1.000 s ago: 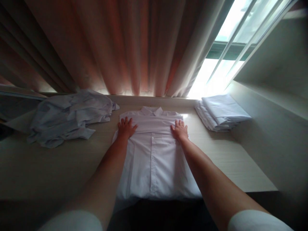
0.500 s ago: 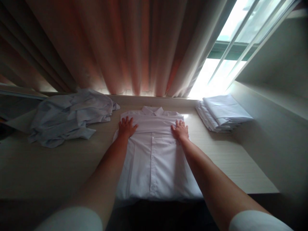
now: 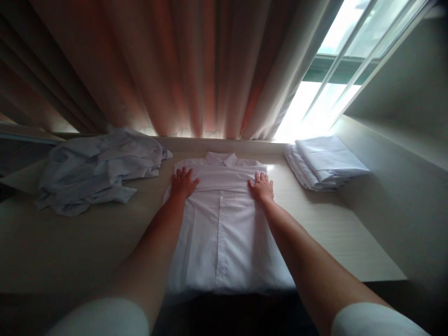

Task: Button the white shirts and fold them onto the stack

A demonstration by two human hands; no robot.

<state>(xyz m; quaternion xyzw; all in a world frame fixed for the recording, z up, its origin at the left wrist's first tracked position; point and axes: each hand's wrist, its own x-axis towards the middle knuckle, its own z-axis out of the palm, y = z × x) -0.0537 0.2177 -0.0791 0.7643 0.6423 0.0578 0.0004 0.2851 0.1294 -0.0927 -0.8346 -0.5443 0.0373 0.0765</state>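
A white button-up shirt (image 3: 234, 228) lies front up on the table, its collar toward the window side and its lower end at the near edge. Sleeves are not plainly visible; a crosswise layer or fold of cloth runs over the chest below the collar. My left hand (image 3: 184, 183) rests flat on the left side of the chest, fingers spread. On the right side of the chest, level with it, lies my right hand (image 3: 262, 186), palm down with fingers out. Neither hand grips the cloth.
On the left of the table (image 3: 140, 224) sits a crumpled heap of white shirts (image 3: 98, 168). A stack of folded white shirts (image 3: 329, 161) stands at the back right, beside a side panel (image 3: 392, 186). Behind the table hang long curtains (image 3: 203, 70) next to a bright window (image 3: 336, 70).
Both hands stay on the shirt in almost the same place. The whole view has shifted very slightly; the shirt and piles look unchanged.
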